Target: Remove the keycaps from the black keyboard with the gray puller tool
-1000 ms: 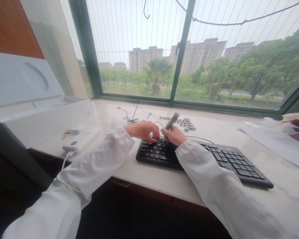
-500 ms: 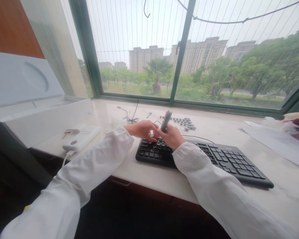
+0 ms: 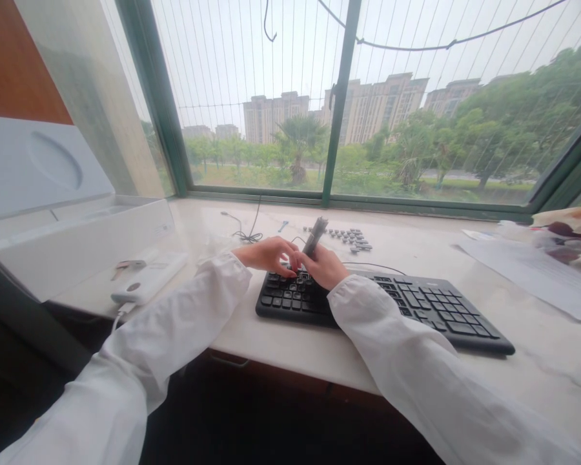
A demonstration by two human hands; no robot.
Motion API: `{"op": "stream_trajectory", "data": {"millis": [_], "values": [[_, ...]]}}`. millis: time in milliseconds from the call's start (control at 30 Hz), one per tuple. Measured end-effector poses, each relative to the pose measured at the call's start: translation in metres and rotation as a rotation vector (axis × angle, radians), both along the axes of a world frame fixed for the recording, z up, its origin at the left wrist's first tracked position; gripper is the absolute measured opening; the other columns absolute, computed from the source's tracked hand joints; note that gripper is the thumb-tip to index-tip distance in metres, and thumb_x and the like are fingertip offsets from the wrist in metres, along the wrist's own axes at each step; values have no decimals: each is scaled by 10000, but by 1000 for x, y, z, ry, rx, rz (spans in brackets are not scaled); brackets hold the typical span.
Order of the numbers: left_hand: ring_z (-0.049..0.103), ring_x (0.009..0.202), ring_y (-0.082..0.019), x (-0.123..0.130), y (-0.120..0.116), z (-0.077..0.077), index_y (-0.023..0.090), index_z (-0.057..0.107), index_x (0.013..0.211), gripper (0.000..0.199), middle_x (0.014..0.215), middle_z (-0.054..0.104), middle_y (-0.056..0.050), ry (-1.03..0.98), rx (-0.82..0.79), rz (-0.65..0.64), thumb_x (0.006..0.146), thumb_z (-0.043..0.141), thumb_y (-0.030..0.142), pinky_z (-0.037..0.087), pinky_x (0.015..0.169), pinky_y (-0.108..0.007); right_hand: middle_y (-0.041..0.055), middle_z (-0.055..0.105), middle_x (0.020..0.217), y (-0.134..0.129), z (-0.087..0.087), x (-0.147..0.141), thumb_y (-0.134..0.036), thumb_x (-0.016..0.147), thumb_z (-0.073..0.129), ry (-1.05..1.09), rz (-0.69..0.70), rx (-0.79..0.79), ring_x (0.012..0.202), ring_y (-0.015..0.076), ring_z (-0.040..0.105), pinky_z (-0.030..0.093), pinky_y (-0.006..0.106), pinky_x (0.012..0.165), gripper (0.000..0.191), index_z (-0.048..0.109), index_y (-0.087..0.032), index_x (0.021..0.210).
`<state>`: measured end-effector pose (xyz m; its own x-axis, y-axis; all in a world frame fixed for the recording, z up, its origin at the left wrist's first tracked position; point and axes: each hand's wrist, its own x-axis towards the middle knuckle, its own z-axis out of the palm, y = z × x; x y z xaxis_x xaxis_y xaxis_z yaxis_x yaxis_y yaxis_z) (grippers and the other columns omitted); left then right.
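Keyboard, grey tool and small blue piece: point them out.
Keyboard (image 3: 459,328), head view: on the number pad toward its right end.
Grey tool (image 3: 314,238), head view: on the upright part sticking up.
Small blue piece (image 3: 283,227), head view: about its middle.

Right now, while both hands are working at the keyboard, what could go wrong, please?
The right hand grips the tool very near the fingers of the left hand, so a slip might hurt them or scratch the keyboard.

The loose keys lie just beyond the hands; a bump could scatter them and perhaps mix their order.
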<state>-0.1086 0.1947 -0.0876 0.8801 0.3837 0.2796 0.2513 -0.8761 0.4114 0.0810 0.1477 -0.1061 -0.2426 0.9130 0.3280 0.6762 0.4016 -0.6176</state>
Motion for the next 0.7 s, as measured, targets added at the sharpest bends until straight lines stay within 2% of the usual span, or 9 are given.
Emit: {"op": "stream_trajectory", "data": {"millis": [133,433,600,700], "values": [[657,817,-139,-2,4,-2,165,743,847,169,947,711,-65,28,10,3,744,700,293,500,753,-216,15,668,772,-2,-1,-4,-379,886,488,-61,87,109,697,178,600,384,248,613,204,594,-217,950],[659,802,-171,-4,12,-10,131,723,888,276,862,725,-59,47,-47,109,696,744,328,491,711,-220,43,674,795,-2,11,-9,-423,921,427,-298,137,220,723,194,605,319,247,590,285,600,-205,982],[661,831,-180,-4,10,-9,146,733,923,294,885,727,-62,-6,-138,75,677,762,303,504,707,-225,55,671,812,4,16,-11,-379,940,374,-374,163,172,705,177,597,329,244,607,301,586,-178,1011],[657,830,-173,-5,10,-9,162,739,937,320,940,725,-54,-50,-133,86,650,780,298,500,724,-224,56,672,827,9,16,-14,-357,934,384,-412,181,147,706,175,595,332,244,605,278,588,-180,1000]]}}
